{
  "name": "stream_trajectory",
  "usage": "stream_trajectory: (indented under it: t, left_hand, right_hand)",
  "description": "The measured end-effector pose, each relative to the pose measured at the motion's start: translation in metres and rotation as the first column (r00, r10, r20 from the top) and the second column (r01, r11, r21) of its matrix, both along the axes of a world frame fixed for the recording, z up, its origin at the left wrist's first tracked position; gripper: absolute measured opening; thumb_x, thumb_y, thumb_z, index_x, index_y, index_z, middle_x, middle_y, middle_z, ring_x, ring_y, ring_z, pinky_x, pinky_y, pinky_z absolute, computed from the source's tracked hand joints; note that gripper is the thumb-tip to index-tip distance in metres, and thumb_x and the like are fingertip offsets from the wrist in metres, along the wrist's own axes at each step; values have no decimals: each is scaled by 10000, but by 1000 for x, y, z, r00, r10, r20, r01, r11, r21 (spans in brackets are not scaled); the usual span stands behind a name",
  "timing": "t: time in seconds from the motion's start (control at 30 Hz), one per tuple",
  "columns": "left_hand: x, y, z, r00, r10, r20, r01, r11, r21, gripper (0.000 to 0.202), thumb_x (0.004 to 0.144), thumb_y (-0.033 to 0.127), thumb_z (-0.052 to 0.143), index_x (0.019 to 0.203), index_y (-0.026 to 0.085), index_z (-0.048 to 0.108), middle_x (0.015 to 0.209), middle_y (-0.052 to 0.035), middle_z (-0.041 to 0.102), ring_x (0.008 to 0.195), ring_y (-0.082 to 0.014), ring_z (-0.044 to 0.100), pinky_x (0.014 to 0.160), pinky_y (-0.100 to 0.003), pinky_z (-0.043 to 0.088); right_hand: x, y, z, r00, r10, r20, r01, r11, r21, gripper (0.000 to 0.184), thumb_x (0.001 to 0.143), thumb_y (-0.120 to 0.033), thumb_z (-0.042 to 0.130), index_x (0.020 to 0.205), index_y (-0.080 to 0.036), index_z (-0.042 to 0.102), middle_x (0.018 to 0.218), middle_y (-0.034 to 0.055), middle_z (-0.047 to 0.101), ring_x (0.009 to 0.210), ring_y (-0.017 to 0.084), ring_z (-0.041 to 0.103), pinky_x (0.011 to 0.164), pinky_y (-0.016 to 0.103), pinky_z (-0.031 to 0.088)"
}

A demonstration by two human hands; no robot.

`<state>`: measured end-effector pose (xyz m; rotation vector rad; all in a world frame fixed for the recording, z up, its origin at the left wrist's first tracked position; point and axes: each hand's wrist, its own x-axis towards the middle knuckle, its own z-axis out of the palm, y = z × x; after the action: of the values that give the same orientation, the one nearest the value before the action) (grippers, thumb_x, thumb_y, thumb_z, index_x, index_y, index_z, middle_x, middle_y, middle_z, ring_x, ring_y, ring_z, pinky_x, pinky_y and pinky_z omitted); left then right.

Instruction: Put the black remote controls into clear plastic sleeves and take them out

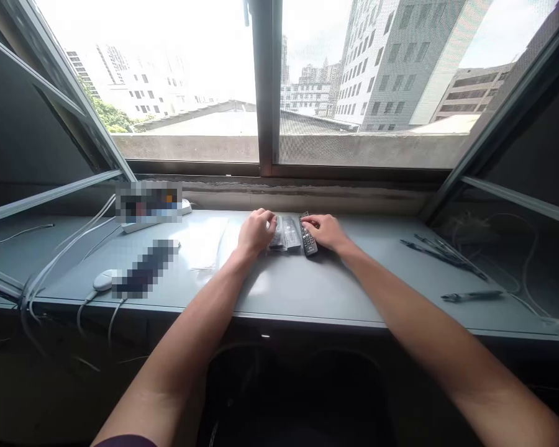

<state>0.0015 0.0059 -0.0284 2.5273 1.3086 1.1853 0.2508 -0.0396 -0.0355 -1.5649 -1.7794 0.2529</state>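
My left hand [257,231] is at the middle of the desk, its fingers curled against the left side of a dark packet in clear plastic [276,241]. Another clear plastic packet [290,233] lies right beside it, with grey contents too small to make out. To the right of the packets is a black remote control [309,243] with many small buttons, tilted slightly on the desk. My right hand [327,231] holds this remote by its upper right side, fingertips bent over its face. Part of the left packet is hidden behind my left fingers.
White paper sheets [207,242] lie left of my left arm. Further left are a power strip [181,210], a blurred-out dark object [144,273], a round white charger [103,280] and white cables. Several pens [440,254] lie at right, with one more pen [472,297] nearer the edge.
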Motion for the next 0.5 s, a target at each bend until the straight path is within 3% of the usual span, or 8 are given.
stream_trajectory:
  t: [0.2,0.33,0.5]
  left_hand:
    - [3,-1,2,1000,-5,1,5,1000,7,233,1068,299,567,982,221,770,1040,-84,755,965,-243,687,857,-368,529]
    - [3,-2,1,1000,-2,0,2,1000,-4,242,1067,306,568,982,219,777,1052,-89,760,963,-243,689,856,-373,533]
    - [3,-4,2,1000,-8,7,8,1000,-14,244,1064,302,569,977,215,780,1018,-84,759,936,-236,690,842,-365,526]
  right_hand:
    - [4,2,-9,981,30,191,-26,999,-26,277,1013,-365,727,1220,-248,868,1196,111,800,1242,327,658,1100,439,521]
    - [5,-3,-7,974,33,223,-32,999,-11,283,1028,-358,696,1209,-220,864,1170,107,804,1227,343,642,1095,459,514]
    - [7,-14,3,983,76,166,-71,997,-35,326,999,-474,750,1201,-246,864,1214,117,754,1190,320,682,1085,447,539]
